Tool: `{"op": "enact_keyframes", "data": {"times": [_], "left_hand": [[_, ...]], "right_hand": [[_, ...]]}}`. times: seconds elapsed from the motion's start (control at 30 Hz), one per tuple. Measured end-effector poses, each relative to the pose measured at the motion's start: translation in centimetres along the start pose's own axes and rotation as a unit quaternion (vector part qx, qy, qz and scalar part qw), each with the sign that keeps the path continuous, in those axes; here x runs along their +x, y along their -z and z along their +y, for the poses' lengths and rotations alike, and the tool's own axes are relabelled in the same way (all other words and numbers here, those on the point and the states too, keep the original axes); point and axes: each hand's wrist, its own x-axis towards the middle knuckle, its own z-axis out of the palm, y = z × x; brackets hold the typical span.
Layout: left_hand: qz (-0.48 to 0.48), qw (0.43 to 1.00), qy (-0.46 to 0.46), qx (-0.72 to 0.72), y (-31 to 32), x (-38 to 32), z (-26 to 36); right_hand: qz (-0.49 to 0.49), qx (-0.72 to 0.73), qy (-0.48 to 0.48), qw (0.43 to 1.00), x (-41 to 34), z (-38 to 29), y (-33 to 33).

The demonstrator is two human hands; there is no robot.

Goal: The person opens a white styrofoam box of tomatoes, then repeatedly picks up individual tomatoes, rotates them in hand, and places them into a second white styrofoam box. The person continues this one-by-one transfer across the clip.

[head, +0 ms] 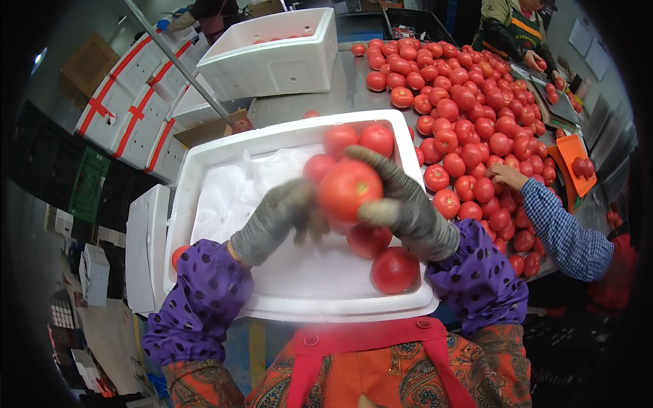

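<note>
My right hand (408,204), in a grey knit work glove, grips a large red tomato (350,189) above a white foam box (173,224). My left hand (280,217), gloved alike and blurred, is beside that tomato's left side; its fingers are partly hidden, and I cannot tell if they touch it. White paper lining (224,188) covers the box floor. Several tomatoes sit along the box's right side, among them one in the near right corner (394,270) and one in the far right corner (376,141).
A large heap of tomatoes (464,122) covers the metal table (347,71) at right. A co-worker's hand (507,176) reaches into it. Another person stands beyond, near an orange scoop tray (574,166). A second foam box (270,71) stands behind mine; taped foam boxes (122,112) are stacked left.
</note>
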Motion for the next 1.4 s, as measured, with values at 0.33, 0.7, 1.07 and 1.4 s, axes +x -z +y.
{"op": "enact_keyframes", "data": {"times": [0.33, 0.7, 1.07, 1.4], "left_hand": [[0.063, 0.797, -0.19, 0.57, -2.2, 3.3, -3.6], [0.039, 0.988, 0.002, -0.151, 0.8, 3.0, -0.3], [0.082, 0.989, -0.11, -0.053, -2.0, 1.7, 0.9], [0.136, 0.986, -0.078, -0.059, -0.5, 1.7, 1.6]], "right_hand": [[0.068, 0.024, 0.208, 0.976, 1.0, 2.0, 2.5], [0.076, -0.067, 0.043, 0.994, 0.5, 0.5, 1.6], [-0.037, 0.054, -0.018, 0.998, 0.7, 0.4, 1.7], [0.207, 0.107, 0.266, 0.935, -5.4, 1.6, 10.4]]}}
